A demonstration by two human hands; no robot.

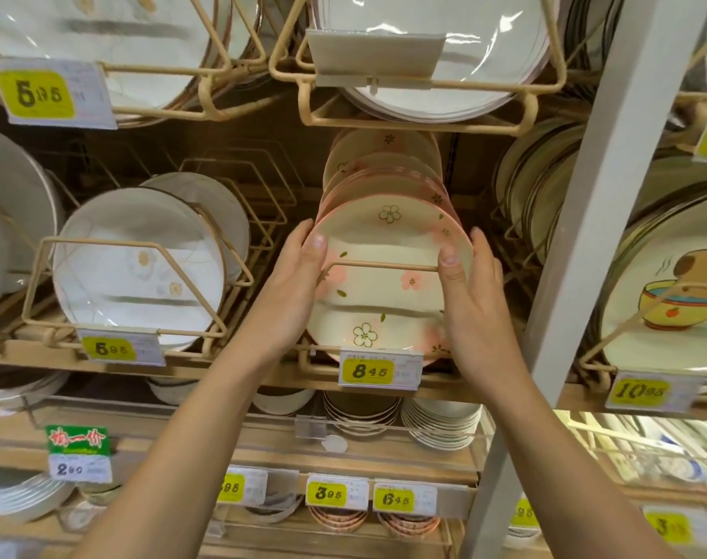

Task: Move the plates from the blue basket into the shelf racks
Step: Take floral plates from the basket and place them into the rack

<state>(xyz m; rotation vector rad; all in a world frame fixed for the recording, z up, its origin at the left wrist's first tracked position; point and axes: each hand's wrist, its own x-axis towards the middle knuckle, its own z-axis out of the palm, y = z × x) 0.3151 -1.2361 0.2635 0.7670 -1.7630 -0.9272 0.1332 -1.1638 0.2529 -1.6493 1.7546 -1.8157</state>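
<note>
Nearest, the two forearms reach up side by side. The left hand (pixel 291 284) and right hand (pixel 477 300) are apart, each clasping an opposite edge of the flowered plate (pixel 384 304). The thumbs lie on its face, and the other fingers seem to curl behind the rim. Between the hands, the rack's front wire (pixel 380 265) crosses the plate's face, so the plate is already inside the rack, upright and tipped back. Just below the hands hangs a yellow price tag (pixel 378 371).

The step appears to be seating this plate. To do it well, I would lower it evenly with both hands until its bottom edge rests in the rack. Then I would let it lean softly against the pink-rimmed stack (pixel 384 167) right behind it and slide the fingers out sideways, so they are not pinched between plates. Only then should the thumbs let go, since glazed ceramic slips and chips.

The blue basket is out of view.
</note>
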